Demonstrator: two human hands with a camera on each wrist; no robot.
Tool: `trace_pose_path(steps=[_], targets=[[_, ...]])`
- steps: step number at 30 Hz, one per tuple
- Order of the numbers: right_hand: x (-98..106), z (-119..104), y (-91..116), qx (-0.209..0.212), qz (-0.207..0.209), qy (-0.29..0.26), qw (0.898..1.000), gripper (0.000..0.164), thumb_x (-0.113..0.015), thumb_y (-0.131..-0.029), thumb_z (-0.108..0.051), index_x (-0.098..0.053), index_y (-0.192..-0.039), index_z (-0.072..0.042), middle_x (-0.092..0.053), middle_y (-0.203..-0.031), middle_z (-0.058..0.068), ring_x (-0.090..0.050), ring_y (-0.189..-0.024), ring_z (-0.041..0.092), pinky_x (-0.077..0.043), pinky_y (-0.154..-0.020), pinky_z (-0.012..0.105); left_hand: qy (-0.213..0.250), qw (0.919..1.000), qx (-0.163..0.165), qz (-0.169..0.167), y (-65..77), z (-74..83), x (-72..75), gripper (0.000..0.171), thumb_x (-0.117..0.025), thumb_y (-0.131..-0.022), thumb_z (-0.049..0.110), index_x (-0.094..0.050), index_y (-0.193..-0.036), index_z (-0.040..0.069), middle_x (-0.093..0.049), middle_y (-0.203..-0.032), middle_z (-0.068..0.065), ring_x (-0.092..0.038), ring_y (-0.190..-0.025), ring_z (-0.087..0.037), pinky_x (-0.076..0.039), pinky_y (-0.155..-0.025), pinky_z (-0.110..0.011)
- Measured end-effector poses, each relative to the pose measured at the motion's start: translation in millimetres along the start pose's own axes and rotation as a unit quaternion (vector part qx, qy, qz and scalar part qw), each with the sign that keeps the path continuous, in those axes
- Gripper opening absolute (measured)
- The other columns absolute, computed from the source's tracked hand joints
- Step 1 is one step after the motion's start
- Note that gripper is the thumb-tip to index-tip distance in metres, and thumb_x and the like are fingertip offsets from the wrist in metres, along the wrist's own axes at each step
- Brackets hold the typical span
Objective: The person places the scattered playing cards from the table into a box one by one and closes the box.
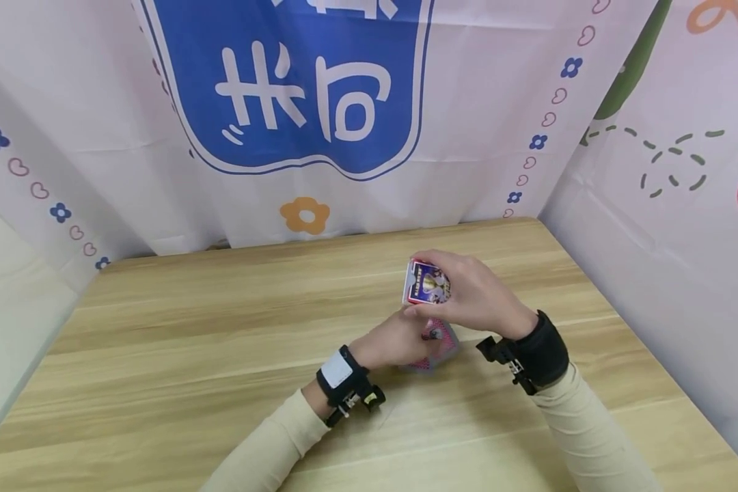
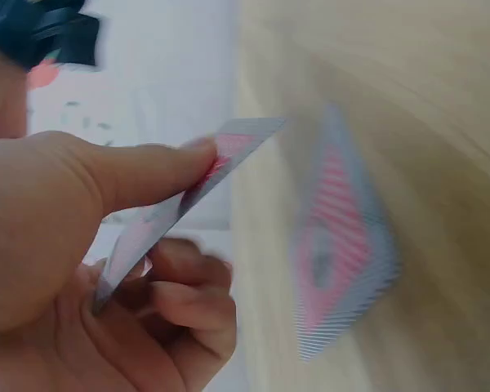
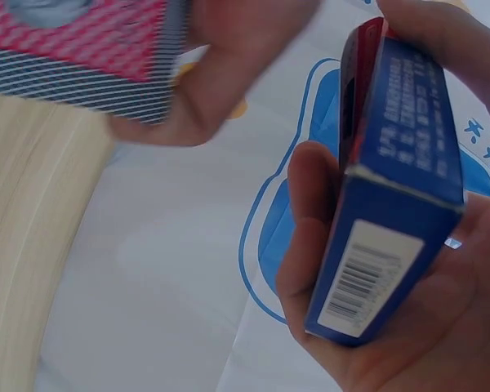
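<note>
My right hand grips a playing card box with a gold trophy on its face. In the right wrist view the box's blue sides and a white barcode label on one end show. My left hand, lower and to the left, pinches a thin stack of playing cards under its thumb, the stack tilted above the table. Below that stack, a pile of playing cards with red patterned backs and grey borders lies on the tabletop. The left fingers partly hide the cards in the head view.
The wood-grain table reaches back to a white printed cloth hanging behind it, with a blue emblem. Another printed cloth hangs along the right side. Both wrists wear black camera straps.
</note>
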State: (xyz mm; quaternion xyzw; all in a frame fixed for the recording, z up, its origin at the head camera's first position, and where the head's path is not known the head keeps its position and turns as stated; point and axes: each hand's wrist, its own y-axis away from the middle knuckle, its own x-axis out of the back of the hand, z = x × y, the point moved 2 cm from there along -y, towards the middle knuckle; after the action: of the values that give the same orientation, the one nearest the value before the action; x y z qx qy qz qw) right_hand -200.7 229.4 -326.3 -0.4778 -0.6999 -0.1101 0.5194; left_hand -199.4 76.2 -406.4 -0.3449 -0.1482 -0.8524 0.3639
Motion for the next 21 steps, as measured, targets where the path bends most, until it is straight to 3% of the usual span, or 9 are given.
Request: trace_pose_path(steps=[5, 8, 10, 12, 14, 16, 19, 21], targets=[[2.2, -0.4, -0.2, 0.013, 0.017, -0.009, 1.000, 0.076, -0.093, -0.078, -0.039, -0.062, -0.139, -0.005, -0.075, -0.114, 0.006, -0.069, -0.086, 0.012, -0.058, -0.074, 0.029, 0.032, 0.9995, 0.000, 0.002, 6.3, 4.1, 28.8, 0.049, -0.056, -0.098, -0.002, -0.049, -0.145, 0.007, -0.064, -0.131, -0.008, -0.063, -0.104, -0.017, -0.055, -0.091, -0.030], [4.7, -1.0, -0.1, 0.022, 0.028, -0.012, 0.999, 0.074, -0.094, -0.078, -0.035, -0.062, -0.138, -0.005, -0.075, -0.114, 0.007, -0.069, -0.087, 0.013, -0.058, -0.073, 0.027, 0.055, 0.9977, 0.018, 0.037, 13.2, 5.2, 53.1, 0.035, -0.050, -0.100, -0.002, -0.050, -0.135, 0.004, -0.071, -0.114, -0.011, -0.070, -0.092, -0.023, -0.057, -0.074, -0.031], [5.8, -0.9, 0.0, 0.022, 0.029, -0.010, 0.999, 0.072, -0.094, -0.079, -0.034, -0.062, -0.137, -0.005, -0.075, -0.112, 0.007, -0.068, -0.086, 0.013, -0.058, -0.071, 0.026, 0.077, 0.9929, 0.039, 0.082, 18.4, 7.1, 69.1, 0.025, -0.050, -0.105, 0.005, -0.047, -0.130, 0.006, -0.072, -0.102, -0.011, -0.071, -0.081, -0.024, -0.053, -0.062, -0.030], [6.9, -0.5, -0.1, 0.017, 0.027, -0.007, 0.999, 0.072, -0.094, -0.079, -0.034, -0.062, -0.137, -0.006, -0.075, -0.110, 0.007, -0.067, -0.084, 0.012, -0.057, -0.070, 0.026, 0.101, 0.9834, 0.049, 0.143, 23.1, 9.8, 82.0, 0.021, -0.051, -0.109, 0.012, -0.045, -0.128, 0.006, -0.072, -0.092, -0.010, -0.071, -0.075, -0.024, -0.046, -0.057, -0.028], [7.5, 0.1, -0.4, 0.010, 0.025, -0.003, 1.000, 0.071, -0.093, -0.080, -0.035, -0.062, -0.137, -0.006, -0.075, -0.109, 0.006, -0.067, -0.084, 0.012, -0.057, -0.071, 0.027, 0.128, 0.9678, 0.055, 0.209, 26.9, 13.3, 90.3, 0.025, -0.052, -0.110, 0.018, -0.044, -0.132, 0.008, -0.072, -0.091, -0.009, -0.070, -0.073, -0.022, -0.040, -0.055, -0.027], [8.3, 0.6, -0.3, 0.004, 0.023, 0.003, 1.000, 0.072, -0.093, -0.080, -0.035, -0.062, -0.138, -0.006, -0.075, -0.110, 0.007, -0.067, -0.086, 0.013, -0.057, -0.073, 0.028, 0.154, 0.9508, 0.041, 0.265, 28.8, 18.0, 93.9, 0.028, -0.052, -0.110, 0.018, -0.041, -0.134, 0.008, -0.072, -0.096, -0.009, -0.070, -0.073, -0.021, -0.039, -0.056, -0.027], [8.8, 1.8, 0.4, -0.004, 0.022, 0.006, 1.000, 0.072, -0.093, -0.080, -0.035, -0.062, -0.138, -0.005, -0.075, -0.111, 0.007, -0.068, -0.087, 0.014, -0.058, -0.074, 0.029, 0.194, 0.9315, 0.013, 0.307, 30.5, 25.1, 94.2, 0.029, -0.051, -0.111, 0.018, -0.040, -0.136, 0.008, -0.071, -0.109, -0.010, -0.072, -0.078, -0.024, -0.043, -0.059, -0.027], [8.7, 3.0, 1.2, -0.006, 0.022, 0.008, 1.000, 0.072, -0.093, -0.080, -0.036, -0.062, -0.138, -0.005, -0.075, -0.110, 0.007, -0.068, -0.086, 0.014, -0.058, -0.073, 0.029, 0.208, 0.9249, -0.007, 0.318, 30.4, 29.0, 92.8, 0.030, -0.052, -0.110, 0.017, -0.040, -0.136, 0.007, -0.070, -0.113, -0.011, -0.072, -0.077, -0.027, -0.046, -0.061, -0.027]])
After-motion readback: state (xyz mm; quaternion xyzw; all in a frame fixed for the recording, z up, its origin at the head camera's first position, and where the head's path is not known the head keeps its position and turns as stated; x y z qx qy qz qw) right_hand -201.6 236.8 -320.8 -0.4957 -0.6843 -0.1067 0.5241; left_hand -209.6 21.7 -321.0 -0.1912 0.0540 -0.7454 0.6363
